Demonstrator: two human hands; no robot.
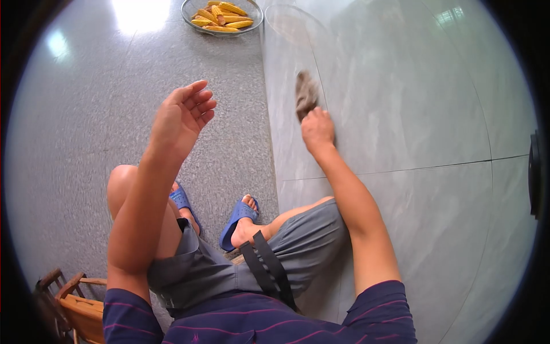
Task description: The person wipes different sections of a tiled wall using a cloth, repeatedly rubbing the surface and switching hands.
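My right hand (318, 129) is closed on one end of a crumpled brown-grey cloth (306, 96). The cloth is smeared by motion and hangs out beyond my fingers, over the pale tile. Its exact kind cannot be made out. My left hand (188, 111) is raised over the speckled grey floor, palm turned inward, fingers slightly bent and apart, with nothing in it. Farther off, a clear glass-like bowl (187, 23) holds several yellow corn cobs (222, 15); neither hand touches it.
Glossy pale tile (412, 120) covers the right side, speckled floor (74, 137) the left. A faint round transparent outline (295, 8) shows beside the bowl. At lower left stands a wooden chair or stool (83, 312). My feet wear blue slippers (236, 221). A dark object (535, 175) sits at the right edge.
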